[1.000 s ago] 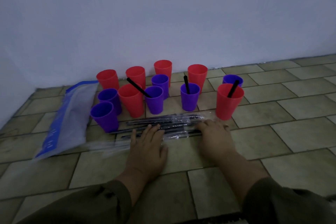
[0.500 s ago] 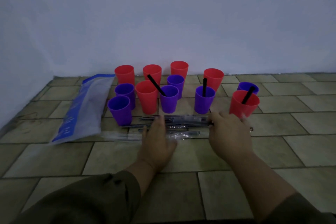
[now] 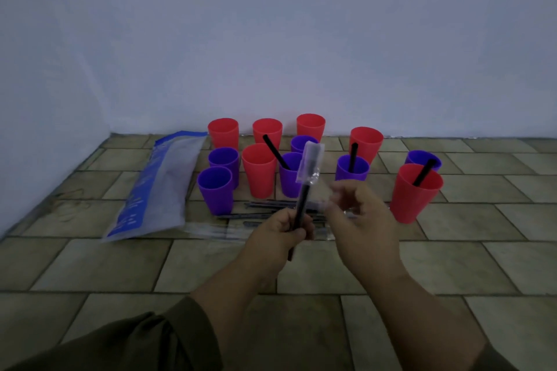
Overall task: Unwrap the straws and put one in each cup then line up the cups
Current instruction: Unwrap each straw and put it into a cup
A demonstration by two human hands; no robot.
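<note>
Hands over a tiled floor [image 3: 452, 265] at the foot of a pale wall [image 3: 271, 24]. Left hand [image 3: 278, 232] — fingers curled tight round a black straw [image 3: 302, 205], held nearly upright; a clear wrapper [image 3: 310, 166] covers only the straw's top end, the lower shaft bare. Right hand [image 3: 361, 220] — just beside the straw, fingers loosely bent and blurred; whether they grip anything cannot be told. Wrapped straws [image 3: 271, 208] lie on the floor behind the hands, in front of the cups. Cups, red and purple, stand upright in a loose cluster near the wall; three hold a black straw — the purple cup behind the wrapper [image 3: 289, 181], the purple cup to its right [image 3: 352, 167] and the red cup at far right [image 3: 414, 193]. Blue-and-clear plastic bag [image 3: 162, 187] lies flat at left, beside the nearest purple cup [image 3: 215, 190].
</note>
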